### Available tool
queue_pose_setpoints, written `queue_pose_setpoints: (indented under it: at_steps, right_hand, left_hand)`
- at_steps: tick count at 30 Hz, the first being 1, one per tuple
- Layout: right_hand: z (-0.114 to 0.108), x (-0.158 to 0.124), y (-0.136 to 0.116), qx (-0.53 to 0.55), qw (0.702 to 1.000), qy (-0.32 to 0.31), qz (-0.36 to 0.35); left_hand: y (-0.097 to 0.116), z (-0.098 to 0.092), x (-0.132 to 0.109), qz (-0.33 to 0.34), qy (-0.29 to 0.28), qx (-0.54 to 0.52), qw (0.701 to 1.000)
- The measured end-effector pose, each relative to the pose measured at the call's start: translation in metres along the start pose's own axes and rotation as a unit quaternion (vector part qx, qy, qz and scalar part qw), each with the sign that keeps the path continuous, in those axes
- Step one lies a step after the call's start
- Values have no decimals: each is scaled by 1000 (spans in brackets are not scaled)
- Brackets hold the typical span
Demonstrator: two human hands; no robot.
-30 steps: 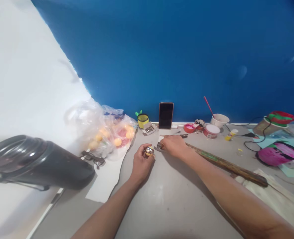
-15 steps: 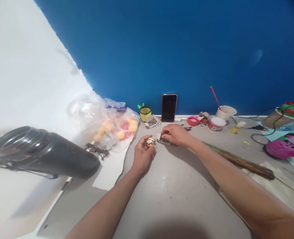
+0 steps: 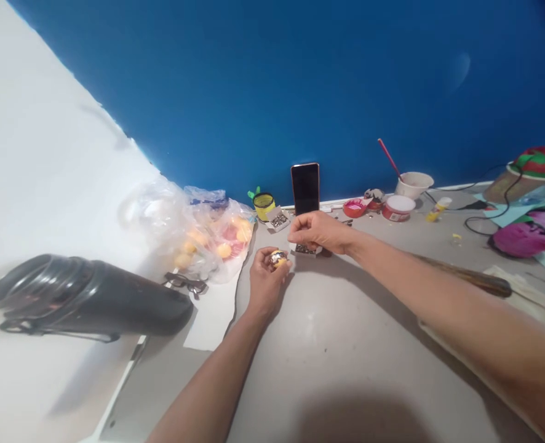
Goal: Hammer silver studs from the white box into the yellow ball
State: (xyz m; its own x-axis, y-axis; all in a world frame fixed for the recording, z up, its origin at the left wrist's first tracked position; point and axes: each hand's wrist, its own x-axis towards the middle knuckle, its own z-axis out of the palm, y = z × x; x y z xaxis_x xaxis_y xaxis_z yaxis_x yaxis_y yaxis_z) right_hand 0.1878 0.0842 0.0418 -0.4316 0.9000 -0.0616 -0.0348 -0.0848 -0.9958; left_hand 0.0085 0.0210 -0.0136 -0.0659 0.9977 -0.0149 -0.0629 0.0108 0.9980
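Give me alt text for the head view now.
The left hand holds a small yellow ball partly covered in silvery pieces; the right hand is close to a small box of shiny bits. A phone stands before a blue wall.

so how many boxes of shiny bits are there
2: a far box beside the yellow container, and a near box below the right hand, which partly hides it; others may be hidden.

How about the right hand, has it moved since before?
Yes, upward against the phone: the right hand now hides its bottom edge, which showed fully before.
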Motion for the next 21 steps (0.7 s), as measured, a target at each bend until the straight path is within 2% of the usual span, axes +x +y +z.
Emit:
queue_pose_setpoints:
  at_steps: [6,10,15,21]
  right_hand:
    - [6,-45,21,64,994,31,81]
    - [4,-72,45,134,986,29,98]
    - [1,-78,62,168,981,29,94]
    - [1,-76,66,184,980,33,69]
  left_hand:
    - [2,0,-2,10,-13,37,999]
    - [5,3,-6,-2,-41,11,999]
    - [3,6,-13,-17,-75,30,997]
    - [2,6,-16,27,-92,122,988]
